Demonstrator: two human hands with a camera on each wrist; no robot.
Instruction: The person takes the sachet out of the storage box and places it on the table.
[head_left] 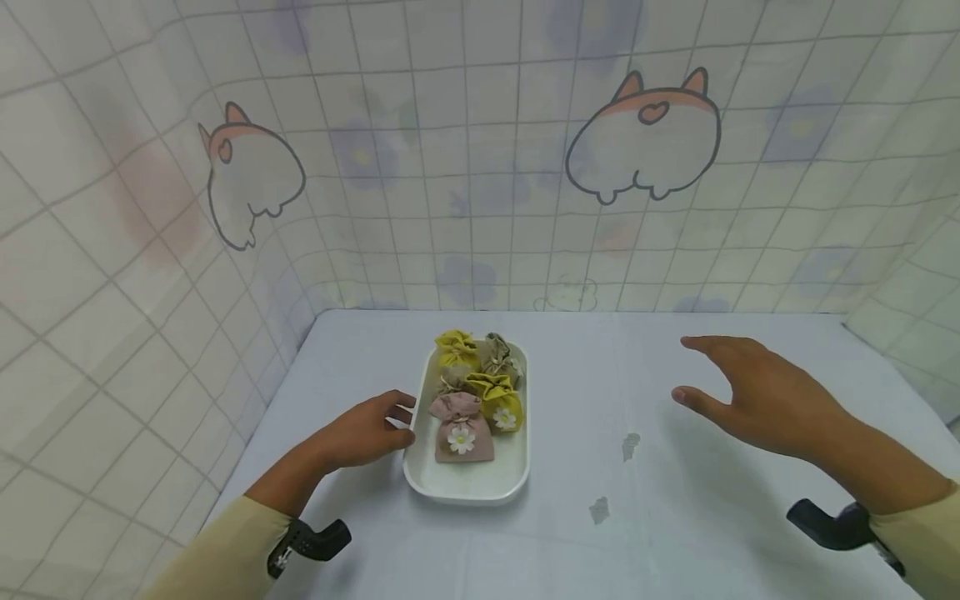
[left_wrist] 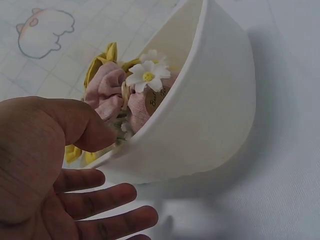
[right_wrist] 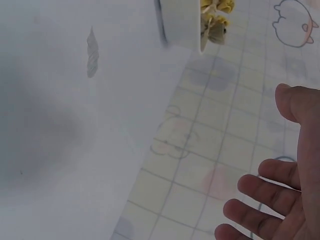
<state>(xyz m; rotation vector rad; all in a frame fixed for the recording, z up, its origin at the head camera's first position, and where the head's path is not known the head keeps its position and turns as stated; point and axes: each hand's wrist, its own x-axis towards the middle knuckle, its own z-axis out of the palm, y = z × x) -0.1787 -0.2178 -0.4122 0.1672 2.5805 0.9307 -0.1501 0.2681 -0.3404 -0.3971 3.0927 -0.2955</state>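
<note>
A white tray (head_left: 468, 487) with raised walls stands on the table, left of centre in the head view. Inside it lie several small drawstring pouches: a pink pouch (head_left: 467, 442) with a white flower at the front, a yellow pouch (head_left: 501, 408) beside it, another yellow pouch (head_left: 456, 350) and a grey-beige pouch (head_left: 498, 358) behind. My left hand (head_left: 372, 429) is at the tray's left wall, thumb and fingers apart, fingertips right at the rim. Over the table's right side hovers my right hand (head_left: 761, 398), fingers extended, thumb spread, holding nothing.
The white table (head_left: 570, 367) ends at a hanging curtain (head_left: 495, 167) with a grid and animal print, behind and on both sides. Two small grey patches (head_left: 631, 446) mark the tabletop between the tray and my right hand. Each wrist wears a black camera mount (head_left: 307, 542).
</note>
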